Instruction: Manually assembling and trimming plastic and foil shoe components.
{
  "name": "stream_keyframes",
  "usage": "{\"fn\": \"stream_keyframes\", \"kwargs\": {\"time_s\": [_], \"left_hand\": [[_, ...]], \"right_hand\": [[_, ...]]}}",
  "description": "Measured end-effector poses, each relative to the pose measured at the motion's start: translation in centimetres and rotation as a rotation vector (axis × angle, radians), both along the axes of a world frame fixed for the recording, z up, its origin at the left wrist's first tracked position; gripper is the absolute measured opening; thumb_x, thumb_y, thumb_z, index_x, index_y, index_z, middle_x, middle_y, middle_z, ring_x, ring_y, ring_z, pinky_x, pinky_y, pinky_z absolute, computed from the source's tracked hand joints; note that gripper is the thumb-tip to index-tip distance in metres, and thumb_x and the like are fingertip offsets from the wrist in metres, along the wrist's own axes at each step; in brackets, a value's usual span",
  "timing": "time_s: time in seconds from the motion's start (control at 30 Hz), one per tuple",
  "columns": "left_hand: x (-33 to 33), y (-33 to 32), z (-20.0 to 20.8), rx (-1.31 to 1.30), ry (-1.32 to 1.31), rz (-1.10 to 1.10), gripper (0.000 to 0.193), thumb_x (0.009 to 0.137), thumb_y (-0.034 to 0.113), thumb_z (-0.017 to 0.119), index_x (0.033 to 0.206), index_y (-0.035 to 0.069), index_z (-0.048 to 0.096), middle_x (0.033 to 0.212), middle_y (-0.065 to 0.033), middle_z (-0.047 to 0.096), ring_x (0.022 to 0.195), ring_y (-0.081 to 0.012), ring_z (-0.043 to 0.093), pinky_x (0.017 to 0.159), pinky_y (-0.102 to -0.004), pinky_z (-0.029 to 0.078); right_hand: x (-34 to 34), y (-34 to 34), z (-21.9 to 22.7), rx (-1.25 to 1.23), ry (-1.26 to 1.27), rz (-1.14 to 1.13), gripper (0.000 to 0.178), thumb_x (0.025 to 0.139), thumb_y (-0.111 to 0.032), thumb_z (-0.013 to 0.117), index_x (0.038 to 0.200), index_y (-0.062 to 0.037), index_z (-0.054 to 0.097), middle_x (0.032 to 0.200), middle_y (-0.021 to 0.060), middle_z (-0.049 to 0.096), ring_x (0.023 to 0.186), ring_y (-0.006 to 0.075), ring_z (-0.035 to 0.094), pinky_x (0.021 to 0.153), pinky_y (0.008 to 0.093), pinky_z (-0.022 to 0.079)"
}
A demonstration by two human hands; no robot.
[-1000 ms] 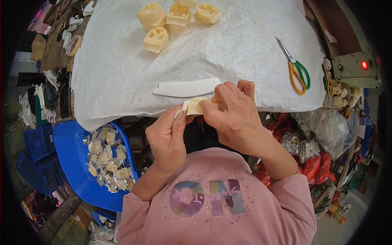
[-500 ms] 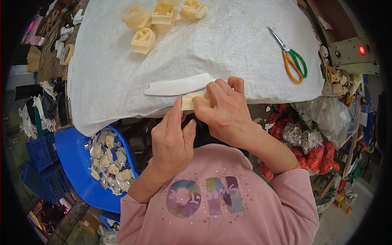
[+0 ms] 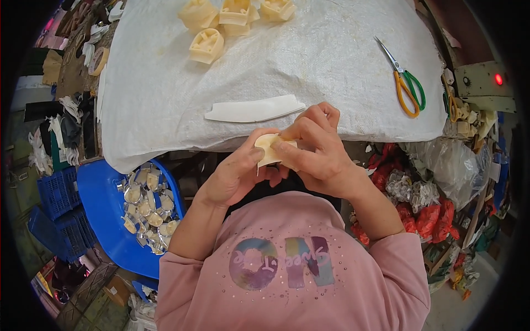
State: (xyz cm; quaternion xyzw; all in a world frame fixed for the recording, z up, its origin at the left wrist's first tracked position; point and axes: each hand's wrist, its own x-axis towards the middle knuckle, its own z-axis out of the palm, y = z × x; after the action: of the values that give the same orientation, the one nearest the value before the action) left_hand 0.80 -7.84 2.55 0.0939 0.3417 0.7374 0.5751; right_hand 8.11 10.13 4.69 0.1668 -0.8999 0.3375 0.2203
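Between my two hands, just off the near edge of the table, is a small cream-coloured moulded piece (image 3: 267, 150) with a rounded top. My left hand (image 3: 234, 171) grips its left side, the thumb lying on its face. From the right, my right hand (image 3: 320, 151) pinches it between thumb and fingers, which hide part of it. Just beyond my hands a white curved strip, looking like a thin stack (image 3: 254, 109), lies on the white cloth (image 3: 309, 60). Several cream moulded hollow pieces (image 3: 206, 46) sit in a group at the far left of the cloth.
Scissors (image 3: 406, 88) with one orange and one green handle lie at the right of the cloth. A blue chair-like tub (image 3: 99, 220) at my left holds several shiny metal-and-cream pieces (image 3: 149, 207). Red and clear plastic bags (image 3: 428, 212) hang at the right.
My left hand has rolled over, its thumb now across the cream piece. The piece has turned to show its rounded face and moved slightly nearer me. The view has shifted a little.
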Motion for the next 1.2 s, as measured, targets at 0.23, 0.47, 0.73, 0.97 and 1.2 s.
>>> {"fn": "stream_keyframes", "kwargs": {"time_s": [0.23,0.47,0.73,0.97,1.2], "left_hand": [[0.4,0.6,-0.1,-0.097,0.028,0.031,0.062,0.082,0.043,0.057,0.127,0.003,0.039,0.11,-0.0076,0.051,0.091,-0.0135,0.051,0.074,-0.0298,0.043],[0.7,0.7,0.7,-0.199,0.417,0.24,0.06,0.088,0.046,0.056,0.126,0.003,0.04,0.103,-0.0062,0.052,0.09,-0.0118,0.049,0.075,-0.0253,0.04],[1.8,0.7,-0.8,-0.066,0.77,0.685,0.013,0.081,0.006,0.069,0.092,-0.001,0.067,0.086,-0.0052,0.058,0.074,-0.0111,0.052,0.063,-0.0219,0.042],[1.4,1.0,0.7,-0.175,1.188,0.647,0.013,0.084,0.01,0.067,0.087,-0.002,0.063,0.074,-0.0051,0.057,0.063,-0.0109,0.048,0.054,-0.0224,0.037],[0.9,1.5,0.9,-0.181,1.605,0.625,0.015,0.089,0.011,0.062,0.081,-0.001,0.059,0.06,-0.0043,0.048,0.052,-0.0108,0.039,0.045,-0.0246,0.028]], "right_hand": [[-0.1,0.0,0.1,0.005,0.015,0.047,0.03,0.063,-0.011,0.07,0.091,-0.0159,0.059,0.08,0.004,0.044,0.081,0.0233,0.044,0.08,0.0439,0.029],[0.4,0.3,-0.3,-0.038,-0.017,-0.047,0.032,0.066,-0.006,0.068,0.096,-0.0159,0.062,0.08,0.0013,0.047,0.08,0.0218,0.045,0.078,0.0422,0.028],[0.7,0.3,-0.4,-0.087,-0.055,-0.043,0.036,0.065,0.001,0.064,0.098,-0.0127,0.062,0.078,0.0016,0.046,0.079,0.021,0.045,0.078,0.0408,0.026],[1.0,0.5,-0.4,-0.126,-0.139,-0.002,0.038,0.061,0.003,0.063,0.097,-0.0093,0.061,0.078,0.0036,0.044,0.081,0.0226,0.044,0.08,0.0412,0.026],[1.4,0.4,-0.1,-0.045,-0.234,0.036,0.037,0.059,0.0,0.065,0.095,-0.0086,0.06,0.078,0.005,0.043,0.082,0.0232,0.044,0.081,0.0432,0.027]]}}
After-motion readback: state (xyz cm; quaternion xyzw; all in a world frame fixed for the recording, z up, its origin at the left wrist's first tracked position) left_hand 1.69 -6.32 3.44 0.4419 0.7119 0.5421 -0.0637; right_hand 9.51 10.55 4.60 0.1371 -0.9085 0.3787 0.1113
